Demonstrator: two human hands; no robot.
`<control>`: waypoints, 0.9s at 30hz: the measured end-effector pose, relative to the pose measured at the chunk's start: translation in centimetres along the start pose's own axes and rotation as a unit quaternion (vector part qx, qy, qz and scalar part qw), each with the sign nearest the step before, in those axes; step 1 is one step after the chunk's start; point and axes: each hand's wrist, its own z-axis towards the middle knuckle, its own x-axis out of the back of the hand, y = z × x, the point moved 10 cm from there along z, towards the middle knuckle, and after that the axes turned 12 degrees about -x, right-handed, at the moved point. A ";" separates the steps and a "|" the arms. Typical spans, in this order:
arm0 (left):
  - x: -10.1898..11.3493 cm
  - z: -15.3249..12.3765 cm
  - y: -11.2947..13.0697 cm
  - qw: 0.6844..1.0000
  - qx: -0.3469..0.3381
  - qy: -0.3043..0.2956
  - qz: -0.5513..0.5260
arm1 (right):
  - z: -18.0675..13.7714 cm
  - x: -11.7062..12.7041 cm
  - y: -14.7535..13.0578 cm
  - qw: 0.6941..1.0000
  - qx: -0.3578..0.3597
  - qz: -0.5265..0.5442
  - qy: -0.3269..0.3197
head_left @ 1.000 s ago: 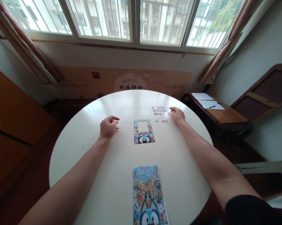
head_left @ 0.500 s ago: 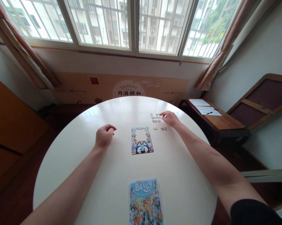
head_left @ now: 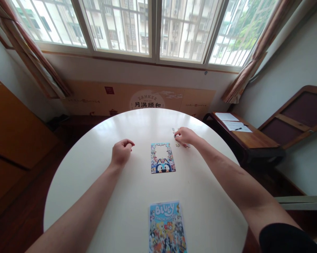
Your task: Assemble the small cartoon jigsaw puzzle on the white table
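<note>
Right hand [head_left: 186,136], fingers bent, grip unclear, is partly covering loose pieces [head_left: 187,145], unfinished puzzle [head_left: 163,165] lying to its left, nearside.

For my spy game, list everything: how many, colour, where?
Puzzle: one, multicoloured, middle
Loose pieces: several, multicoloured, right of puzzle
Bluey sheet: one, multicoloured, bottom
Table: one, white, centre
Window: one, pale, behind
Curtains: two, pinkish, beside window
Printed panel: one, tan, under window
Cabinet: one, orange, left
Side table: one, brown, right
Papers: two, white, side table
Pen: one, dark, on papers
Framed panel: one, brown, right
Sleeve: one, black, right arm
Left hand: one, bare, left of puzzle
Right hand: one, bare, at pieces
</note>
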 end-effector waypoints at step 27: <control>-0.5 -0.5 1.6 0.998 -0.045 -0.029 0.036 | 1.0 0.6 -2.1 0.988 -0.016 0.054 -0.143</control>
